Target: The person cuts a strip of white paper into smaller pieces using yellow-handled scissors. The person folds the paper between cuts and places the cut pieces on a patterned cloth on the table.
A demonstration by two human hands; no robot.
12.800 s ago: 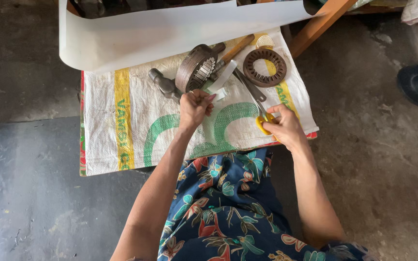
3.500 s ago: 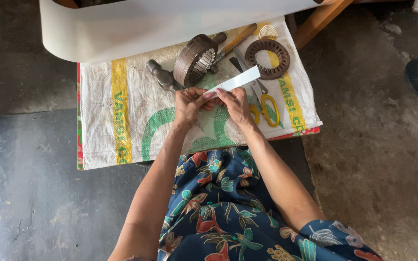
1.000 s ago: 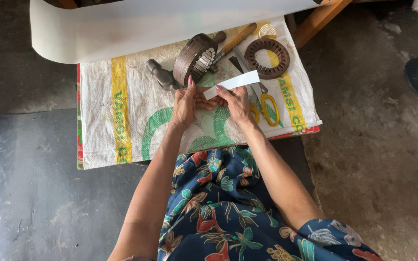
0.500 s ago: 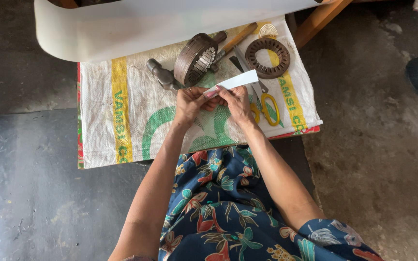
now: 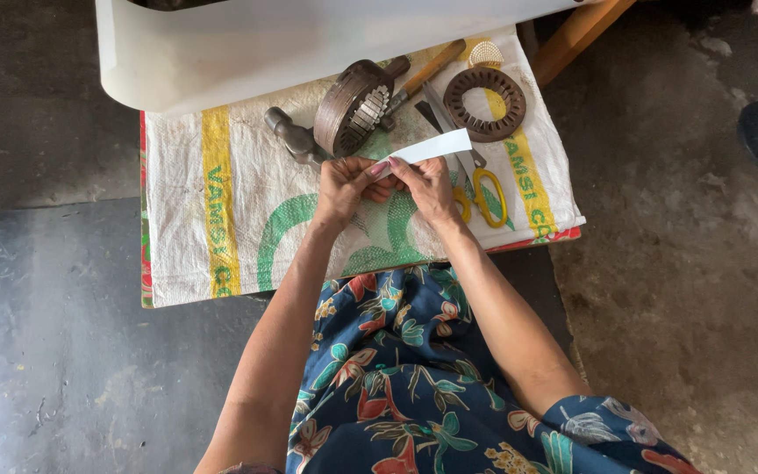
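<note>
Both hands, left hand (image 5: 344,184) and right hand (image 5: 432,186), pinch one white strip (image 5: 427,147) above the bench (image 5: 186,228) middle, its long axis rising toward the far right corner. One scissors (image 5: 484,189) lies beside.

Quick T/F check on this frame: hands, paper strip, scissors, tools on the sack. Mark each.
1. Both hands, left hand and right hand, hold the white paper strip. True.
2. The yellow-handled scissors are in the right hand. False: they lie on the woven sack.
3. The hammer lies left of the round metal part. True.
4. The toothed metal ring sits on the person's lap. False: it lies on the sack.
</note>
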